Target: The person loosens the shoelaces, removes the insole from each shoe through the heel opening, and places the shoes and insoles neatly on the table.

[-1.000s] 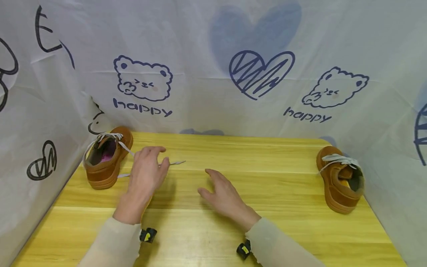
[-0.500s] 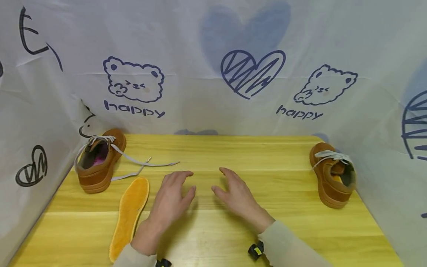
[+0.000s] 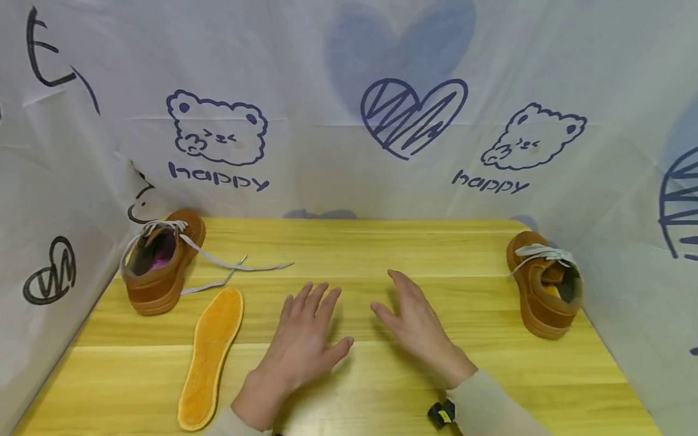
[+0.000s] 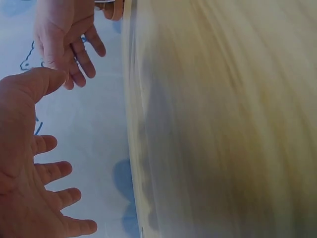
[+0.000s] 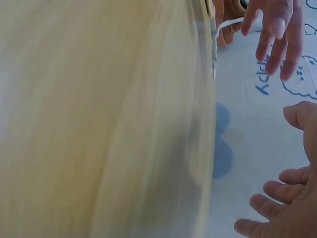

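My left hand [image 3: 302, 342] hovers above the middle of the table with its fingers spread and nothing in it. To its left lies an orange insole [image 3: 209, 360], flat and lengthwise. My right hand [image 3: 422, 324] is held a little to the right, thumb apart from the fingers, also holding nothing. In the left wrist view the left hand [image 4: 25, 163] shows its spread fingers and bare palm. The right wrist view shows the right hand [image 5: 292, 188] with relaxed fingers. At the far left stands a brown shoe [image 3: 163, 263] with loose white laces [image 3: 229, 264] trailing onto the table.
A second brown shoe [image 3: 547, 290] stands at the right edge, its white laces [image 3: 545, 253] gathered on top and something yellow inside. White cloth [image 3: 316, 109] with printed drawings hangs around the back and sides of the wooden table [image 3: 354, 248].
The left hand has moved right and toward me from over the laces and insole, baring the insole, and its fingers have spread. The right hand has shifted to the right.
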Tool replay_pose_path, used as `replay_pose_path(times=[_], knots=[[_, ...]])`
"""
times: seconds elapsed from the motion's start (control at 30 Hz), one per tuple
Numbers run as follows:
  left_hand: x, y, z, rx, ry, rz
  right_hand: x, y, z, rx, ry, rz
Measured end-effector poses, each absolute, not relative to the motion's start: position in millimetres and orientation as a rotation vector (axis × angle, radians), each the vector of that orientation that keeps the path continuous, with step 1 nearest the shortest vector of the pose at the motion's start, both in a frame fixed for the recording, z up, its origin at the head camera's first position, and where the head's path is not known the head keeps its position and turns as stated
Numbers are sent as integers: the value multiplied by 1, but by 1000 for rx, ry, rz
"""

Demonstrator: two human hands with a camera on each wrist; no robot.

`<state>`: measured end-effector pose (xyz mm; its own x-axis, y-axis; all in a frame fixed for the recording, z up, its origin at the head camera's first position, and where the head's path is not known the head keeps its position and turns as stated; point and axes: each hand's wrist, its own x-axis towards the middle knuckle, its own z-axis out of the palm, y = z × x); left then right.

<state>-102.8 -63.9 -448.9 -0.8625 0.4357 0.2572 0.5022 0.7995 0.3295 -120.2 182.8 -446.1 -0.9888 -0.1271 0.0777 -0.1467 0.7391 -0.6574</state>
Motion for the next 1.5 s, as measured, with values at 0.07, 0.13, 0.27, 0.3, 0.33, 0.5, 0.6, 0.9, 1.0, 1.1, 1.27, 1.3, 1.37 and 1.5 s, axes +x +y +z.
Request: replay_pose_path(times=[0.07,0.13,0.27,0.3,0.33,0.5,0.6,0.9,1.0,1.1,1.27,1.3,1.37,1.5], knots=[[-101,-61,-449,-749,-2822,-584,-119,191,-447,268,-2877,977],[-99,-59,-449,-758,-2828,-589,-118,201,-448,293,-2840,844],[-96,-58,-452,-774,-2844,-617,-121,225,-450,261,-2773,637],[-95,-58,-453,-779,-2844,-622,-121,233,-449,235,-2765,612],[-95,-58,-453,-784,-2846,-633,-122,241,-448,205,-2758,588],[-97,-52,-456,-829,-2829,-672,-123,282,-439,30,-2706,498],[-98,-49,-456,-837,-2841,-682,-122,302,-434,-42,-2649,435],[-96,-44,-456,-875,-2887,-680,-125,351,-427,-276,-2543,257],[-96,-43,-456,-877,-2900,-683,-127,366,-426,-407,-2571,269],[-96,-45,-457,-868,-2911,-673,-129,378,-427,-516,-2653,316],[-96,-46,-457,-881,-2915,-666,-131,395,-428,-619,-2835,366],[-96,-46,-458,-885,-2916,-664,-132,398,-428,-620,-2857,364],[-96,-46,-458,-888,-2917,-661,-133,402,-426,-612,-2891,360],[-97,-46,-459,-891,-2920,-666,-135,404,-423,-657,-2958,393]])
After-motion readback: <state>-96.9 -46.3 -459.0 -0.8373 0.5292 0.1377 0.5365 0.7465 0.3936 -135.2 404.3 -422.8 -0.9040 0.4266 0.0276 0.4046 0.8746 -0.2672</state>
